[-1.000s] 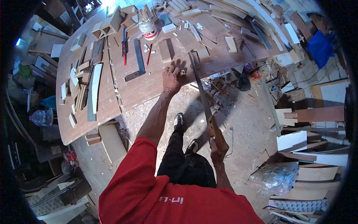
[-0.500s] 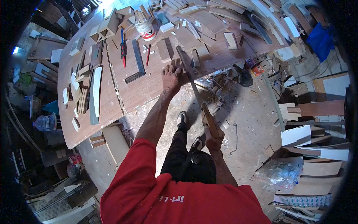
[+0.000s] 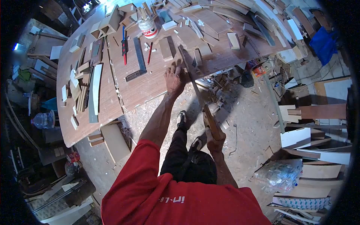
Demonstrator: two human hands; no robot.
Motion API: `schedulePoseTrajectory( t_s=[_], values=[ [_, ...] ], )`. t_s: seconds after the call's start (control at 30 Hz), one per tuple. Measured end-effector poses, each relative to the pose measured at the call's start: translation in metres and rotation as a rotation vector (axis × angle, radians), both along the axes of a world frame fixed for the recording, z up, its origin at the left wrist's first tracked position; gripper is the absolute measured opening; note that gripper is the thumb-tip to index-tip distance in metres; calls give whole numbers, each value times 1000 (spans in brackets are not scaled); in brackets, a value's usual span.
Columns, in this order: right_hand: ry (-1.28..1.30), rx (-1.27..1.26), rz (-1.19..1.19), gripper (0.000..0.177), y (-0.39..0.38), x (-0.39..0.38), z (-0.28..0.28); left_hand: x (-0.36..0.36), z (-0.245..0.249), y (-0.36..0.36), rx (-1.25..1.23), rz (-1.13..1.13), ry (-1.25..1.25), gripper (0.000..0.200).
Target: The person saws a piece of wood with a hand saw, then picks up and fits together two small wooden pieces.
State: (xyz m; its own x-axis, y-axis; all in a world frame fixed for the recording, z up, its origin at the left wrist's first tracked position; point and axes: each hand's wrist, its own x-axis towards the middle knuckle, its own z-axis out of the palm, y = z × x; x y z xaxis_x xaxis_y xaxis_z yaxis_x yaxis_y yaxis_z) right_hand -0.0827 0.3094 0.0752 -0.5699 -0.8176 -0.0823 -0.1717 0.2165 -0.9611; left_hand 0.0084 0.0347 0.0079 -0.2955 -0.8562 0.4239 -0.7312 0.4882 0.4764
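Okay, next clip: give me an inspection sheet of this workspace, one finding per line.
Surface: wood-grained tabletop, strewn with offcuts.
Job's things: handsaw, blade reaching over the table edge; short wood block right of the blade.
Clutter: carpenter's square, red pencil, labelled white tub holding sticks.
Grippers: none, bare hands; right hand grips the saw handle, left hand lies palm down beside the blade; whether it pins a piece is unclear.
Cables: thin bent wire or rod on the floor; which, I cannot tell.
Surroundings: littered floor, blue sheet, clear plastic bag.
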Motion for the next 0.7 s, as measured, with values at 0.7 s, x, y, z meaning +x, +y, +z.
schedulePoseTrajectory(
  t_s=[0.7],
  values=[
    [247,-22,80,46,58,-1,-8,3,-1,-8,38,-26,-47,47]
  ],
)
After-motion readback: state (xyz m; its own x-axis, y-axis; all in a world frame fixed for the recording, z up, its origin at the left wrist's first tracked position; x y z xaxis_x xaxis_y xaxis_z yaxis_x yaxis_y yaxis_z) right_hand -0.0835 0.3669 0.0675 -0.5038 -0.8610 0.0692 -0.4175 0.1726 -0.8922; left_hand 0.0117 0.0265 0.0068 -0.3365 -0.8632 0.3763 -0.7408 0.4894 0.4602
